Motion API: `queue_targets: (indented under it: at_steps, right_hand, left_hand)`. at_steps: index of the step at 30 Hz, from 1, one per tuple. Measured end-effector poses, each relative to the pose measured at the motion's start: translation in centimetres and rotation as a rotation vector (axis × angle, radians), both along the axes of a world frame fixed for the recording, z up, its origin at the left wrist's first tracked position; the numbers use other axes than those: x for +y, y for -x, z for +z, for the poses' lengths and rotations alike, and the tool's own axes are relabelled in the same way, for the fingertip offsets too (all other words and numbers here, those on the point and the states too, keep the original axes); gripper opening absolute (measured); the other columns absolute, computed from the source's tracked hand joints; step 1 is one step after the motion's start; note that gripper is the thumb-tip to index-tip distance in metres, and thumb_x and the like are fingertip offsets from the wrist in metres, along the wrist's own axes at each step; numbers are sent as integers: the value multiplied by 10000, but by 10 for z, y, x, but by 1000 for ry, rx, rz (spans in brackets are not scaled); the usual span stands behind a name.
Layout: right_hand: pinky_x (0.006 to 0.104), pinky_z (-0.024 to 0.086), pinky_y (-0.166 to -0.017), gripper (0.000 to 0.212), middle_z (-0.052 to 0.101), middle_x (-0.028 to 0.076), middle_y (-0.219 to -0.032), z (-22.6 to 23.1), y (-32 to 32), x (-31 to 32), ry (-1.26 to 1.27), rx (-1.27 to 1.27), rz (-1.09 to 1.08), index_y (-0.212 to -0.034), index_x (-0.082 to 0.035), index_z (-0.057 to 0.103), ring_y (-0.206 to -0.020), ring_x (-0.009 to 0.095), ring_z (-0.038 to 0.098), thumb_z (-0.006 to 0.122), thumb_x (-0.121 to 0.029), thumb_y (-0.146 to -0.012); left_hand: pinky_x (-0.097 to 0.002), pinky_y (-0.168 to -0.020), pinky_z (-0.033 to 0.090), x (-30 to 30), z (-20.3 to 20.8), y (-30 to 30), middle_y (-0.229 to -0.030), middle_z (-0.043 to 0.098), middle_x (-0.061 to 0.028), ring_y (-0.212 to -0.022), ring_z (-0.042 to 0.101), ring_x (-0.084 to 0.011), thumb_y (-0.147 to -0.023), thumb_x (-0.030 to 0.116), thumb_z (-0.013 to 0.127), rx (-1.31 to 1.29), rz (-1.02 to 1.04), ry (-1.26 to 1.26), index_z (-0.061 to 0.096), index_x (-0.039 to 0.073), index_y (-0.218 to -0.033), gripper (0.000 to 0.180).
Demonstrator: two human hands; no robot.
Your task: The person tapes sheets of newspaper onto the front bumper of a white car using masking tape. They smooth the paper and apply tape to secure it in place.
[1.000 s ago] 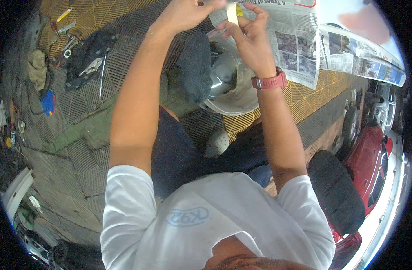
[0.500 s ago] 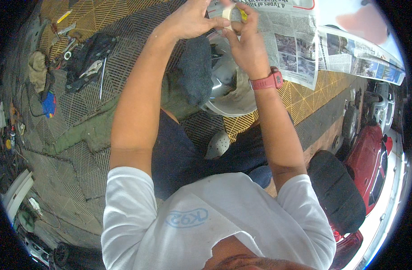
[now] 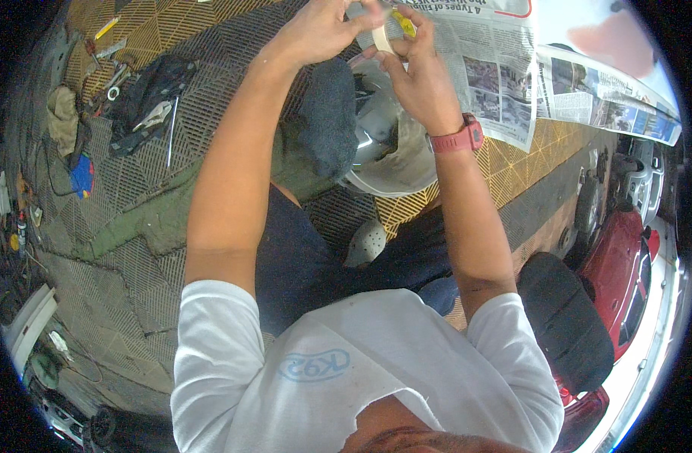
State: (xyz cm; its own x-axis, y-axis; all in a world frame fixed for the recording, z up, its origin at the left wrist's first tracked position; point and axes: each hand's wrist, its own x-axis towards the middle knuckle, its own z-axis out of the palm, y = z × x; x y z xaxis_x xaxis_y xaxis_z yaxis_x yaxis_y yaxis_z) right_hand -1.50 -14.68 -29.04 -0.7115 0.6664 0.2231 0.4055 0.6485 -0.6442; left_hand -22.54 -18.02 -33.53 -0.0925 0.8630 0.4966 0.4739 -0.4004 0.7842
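At the top centre, a roll of pale masking tape [image 3: 381, 39] with a yellow inner label is between my hands. My right hand [image 3: 421, 72], with a red watch at its wrist, is closed around the roll's right side. My left hand [image 3: 323, 32] pinches at its left upper edge; those fingertips are partly blurred and cut off by the frame's top. Behind the roll and my right hand, a printed newspaper sheet [image 3: 497, 72] hangs down. Below my hands is a pale bucket [image 3: 402, 183] with shiny contents, and a dark grey towel [image 3: 328, 121] drapes over its left side.
Another newspaper strip [image 3: 587, 94] runs along a white glossy panel [image 3: 565, 23] at the upper right. Tools and a dark cloth [image 3: 146, 98] lie on the grated floor at left. A black cushion-like block [image 3: 565, 321] and a red car [image 3: 618, 272] are at right.
My right hand has shifted slightly right and down. The tape roll has tilted, showing more of the yellow label, and my left thumb has drawn back a little from its near face.
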Motion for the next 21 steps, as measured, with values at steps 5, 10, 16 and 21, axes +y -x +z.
queue_targets:
  at_steps: [5,10,16,21]
  right_hand:
    - [450,583,-740,470,776,114,-794,1,-6,1,193,26,-44,-1429,-29,443,-818,318,775,645,-216,-1048]
    - [417,588,-666,241,761,87,-687,18,-4,17,112,-223,-308,-1128,-47,662,-632,261,750,647,-272,-1042]
    - [381,589,-668,315,731,72,-594,0,28,25,-45,98,-529,-885,-55,742,-582,259,739,743,-359,-968]
    - [398,577,-648,313,735,105,-633,-6,41,22,23,141,-668,-853,-38,731,-602,260,741,768,-334,-951]
  left_hand:
    - [-410,-996,508,4,0,-8,-1266,607,-180,-1142,635,-335,-998,97,677,-137,141,-87,623,18,-1014,96]
    - [-380,-846,544,12,1,-28,-1088,662,-146,-929,675,-300,-999,53,661,-228,315,-188,602,-8,-1000,85]
    - [-376,-804,555,19,-1,-33,-1024,626,-145,-894,676,-282,-950,20,712,-195,348,-244,607,-11,-1000,120]
    - [-368,-803,561,20,-4,-31,-1029,625,-149,-894,683,-280,-944,8,717,-175,354,-260,610,-13,-1007,126]
